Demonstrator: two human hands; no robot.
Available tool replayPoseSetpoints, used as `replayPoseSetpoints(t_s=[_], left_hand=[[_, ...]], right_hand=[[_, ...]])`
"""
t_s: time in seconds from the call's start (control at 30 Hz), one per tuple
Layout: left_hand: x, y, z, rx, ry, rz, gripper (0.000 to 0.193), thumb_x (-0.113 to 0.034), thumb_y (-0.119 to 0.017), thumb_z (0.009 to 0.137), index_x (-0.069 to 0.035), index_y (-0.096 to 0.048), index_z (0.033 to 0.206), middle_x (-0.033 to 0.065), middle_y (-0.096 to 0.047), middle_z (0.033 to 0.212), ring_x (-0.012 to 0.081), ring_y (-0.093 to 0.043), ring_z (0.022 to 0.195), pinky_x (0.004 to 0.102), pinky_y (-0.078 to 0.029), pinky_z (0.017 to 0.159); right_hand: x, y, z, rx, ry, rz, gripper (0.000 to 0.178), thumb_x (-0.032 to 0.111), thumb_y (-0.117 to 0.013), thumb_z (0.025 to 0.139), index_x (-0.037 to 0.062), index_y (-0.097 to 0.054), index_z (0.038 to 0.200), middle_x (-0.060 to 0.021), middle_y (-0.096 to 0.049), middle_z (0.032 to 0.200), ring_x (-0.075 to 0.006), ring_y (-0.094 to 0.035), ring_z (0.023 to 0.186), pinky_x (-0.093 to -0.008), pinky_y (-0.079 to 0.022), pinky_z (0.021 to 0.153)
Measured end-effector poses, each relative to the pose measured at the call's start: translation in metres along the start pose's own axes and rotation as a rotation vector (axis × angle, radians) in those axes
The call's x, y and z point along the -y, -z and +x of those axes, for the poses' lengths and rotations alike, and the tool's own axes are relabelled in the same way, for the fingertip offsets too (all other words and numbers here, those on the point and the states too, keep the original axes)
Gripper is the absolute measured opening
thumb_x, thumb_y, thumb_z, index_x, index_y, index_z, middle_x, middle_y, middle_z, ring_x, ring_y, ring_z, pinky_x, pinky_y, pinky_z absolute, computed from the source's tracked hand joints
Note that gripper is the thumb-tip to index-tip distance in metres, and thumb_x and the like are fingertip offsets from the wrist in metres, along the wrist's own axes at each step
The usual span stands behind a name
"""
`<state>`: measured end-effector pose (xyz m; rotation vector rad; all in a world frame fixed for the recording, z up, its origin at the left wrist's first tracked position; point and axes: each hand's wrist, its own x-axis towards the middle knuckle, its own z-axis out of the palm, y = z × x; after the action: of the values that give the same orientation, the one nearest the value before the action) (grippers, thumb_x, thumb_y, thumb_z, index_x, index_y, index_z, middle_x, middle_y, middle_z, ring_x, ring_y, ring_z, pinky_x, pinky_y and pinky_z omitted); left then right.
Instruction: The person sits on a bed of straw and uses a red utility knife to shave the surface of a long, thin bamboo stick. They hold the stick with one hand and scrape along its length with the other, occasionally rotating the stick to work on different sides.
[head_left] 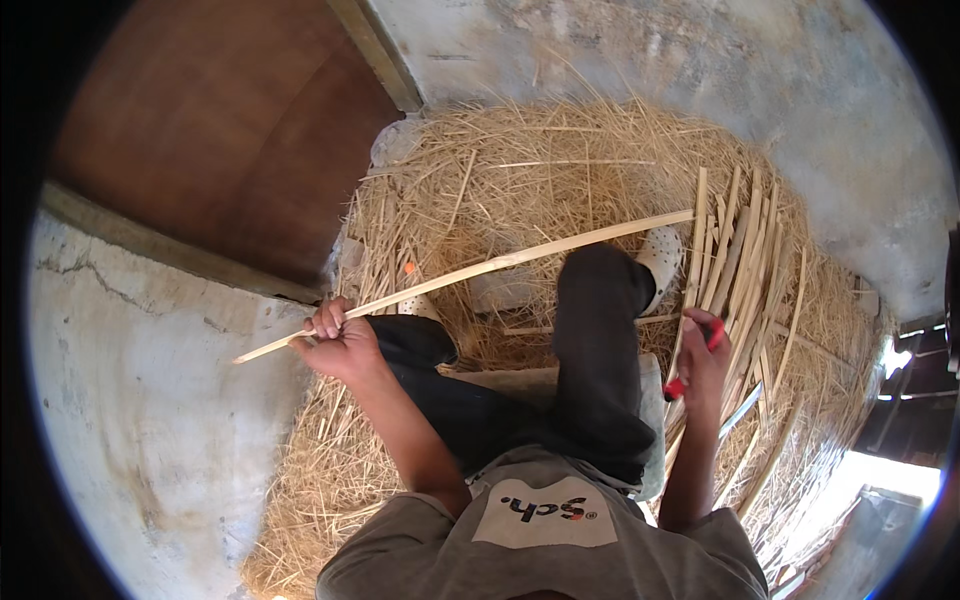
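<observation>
My left hand (343, 341) is closed round a long pale wooden strip (500, 262), close to its lower left end. The strip slants up to the right across the front of my knees, and its far end meets the stack of strips. My right hand (703, 365) is closed round a red-handled tool (714, 335), to the right of my right knee. Red shows above and below the fist; the fingers hide the middle, and the tool's kind cannot be made out. Beside this hand lie several wooden strips (745, 255) in a loose stack.
Straw (590, 130) covers the floor around my feet. A pale wall (780, 90) rises behind it, another wall (150, 400) stands at the left, and a brown door panel (220, 130) is at the upper left. I sit on a low seat (650, 385).
</observation>
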<state>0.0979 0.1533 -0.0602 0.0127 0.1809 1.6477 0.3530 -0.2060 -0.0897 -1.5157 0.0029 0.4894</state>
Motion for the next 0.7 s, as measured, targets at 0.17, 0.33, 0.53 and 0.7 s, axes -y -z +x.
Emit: replayPoseSetpoints(t_s=[0.17,0.33,0.53,0.7], left_hand=[[-0.007,-0.006,-0.028,0.093,-0.003,-0.017,0.055,-0.055,-0.029,0.100,-0.009,-0.043,0.074,0.0018,-0.034,0.053,0.0139,-0.033,0.046,0.0296,-0.033,0.051],[-0.006,-0.004,-0.057,0.028,0.030,0.084,0.059,-0.060,-0.034,0.097,-0.004,-0.052,0.085,0.0060,-0.048,0.067,0.0176,-0.047,0.063,0.0317,-0.039,0.061],[-0.017,0.013,-0.148,0.339,0.747,1.037,0.058,-0.053,-0.034,0.099,-0.001,-0.059,0.102,0.0091,-0.063,0.090,0.0191,-0.058,0.083,0.0319,-0.044,0.073],[-0.024,-0.048,-0.157,1.429,0.112,1.586,0.040,-0.023,-0.069,0.087,-0.001,-0.056,0.117,0.0138,-0.064,0.103,0.0223,-0.064,0.093,0.0346,-0.048,0.086]], right_hand=[[0.029,-0.135,-0.004,0.232,0.004,0.345,0.024,0.018,-0.067,0.090,0.0003,-0.060,0.105,-0.0004,-0.053,0.062,-0.0029,-0.037,0.038,-0.0199,-0.025,0.033],[0.030,-0.178,0.009,0.322,0.036,0.544,0.018,0.019,-0.067,0.090,0.0049,-0.057,0.087,0.0022,-0.042,0.046,-0.0065,-0.035,0.034,-0.0229,-0.026,0.032],[0.059,-0.173,0.040,0.500,0.120,0.300,0.021,0.021,-0.068,0.089,0.0024,-0.058,0.088,0.0025,-0.042,0.047,-0.0068,-0.033,0.034,-0.0235,-0.025,0.033],[0.088,-0.167,0.055,0.685,0.083,0.118,0.025,0.021,-0.067,0.090,-0.0028,-0.058,0.095,0.0025,-0.040,0.046,-0.0071,-0.032,0.034,-0.0240,-0.024,0.035]])
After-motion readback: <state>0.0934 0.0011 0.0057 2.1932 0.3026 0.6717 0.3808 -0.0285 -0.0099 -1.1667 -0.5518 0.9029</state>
